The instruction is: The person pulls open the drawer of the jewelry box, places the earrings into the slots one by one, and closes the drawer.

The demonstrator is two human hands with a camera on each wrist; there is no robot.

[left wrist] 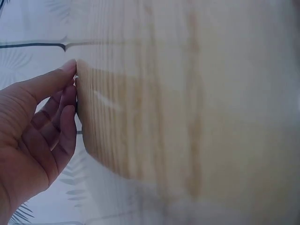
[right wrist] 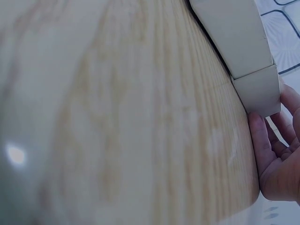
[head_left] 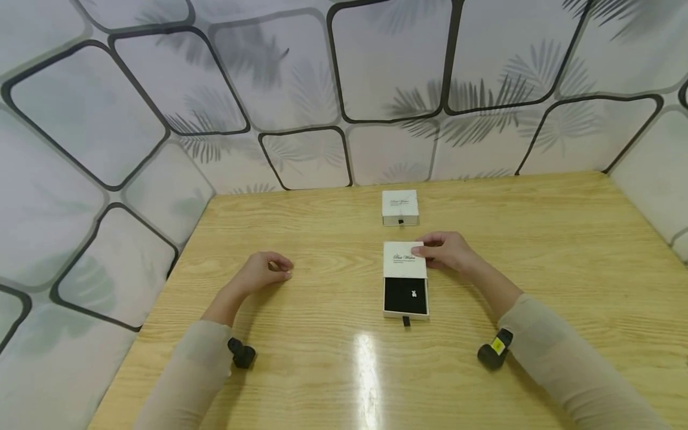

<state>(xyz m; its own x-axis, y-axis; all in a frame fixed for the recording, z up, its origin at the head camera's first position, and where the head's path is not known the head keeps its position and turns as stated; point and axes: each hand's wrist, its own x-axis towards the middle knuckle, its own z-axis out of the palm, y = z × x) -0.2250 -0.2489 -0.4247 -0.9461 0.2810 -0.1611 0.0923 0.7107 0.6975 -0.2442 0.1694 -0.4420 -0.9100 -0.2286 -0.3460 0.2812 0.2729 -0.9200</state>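
Observation:
A white jewelry box (head_left: pixel 400 270) with dark script on its cover lies in the middle of the table. Its drawer is slid out toward the person, showing a black lining (head_left: pixel 398 292) with a small silver piece (head_left: pixel 414 294) on it; a black pull tab (head_left: pixel 406 321) sticks out in front. My right hand (head_left: pixel 448 251) holds the cover by its right side, thumb on top. From the right wrist view, fingers (right wrist: pixel 260 136) meet the box (right wrist: pixel 258 91) at one end. My left hand (head_left: pixel 263 272) rests over the table to the left, fingers loosely curled, holding nothing.
Behind the drawn-out box stands a second white box (head_left: pixel 400 208), closed, with a black tab at its front. The light wood table (head_left: pixel 322 334) ends against patterned cloth (head_left: pixel 301 77) at the back and sides.

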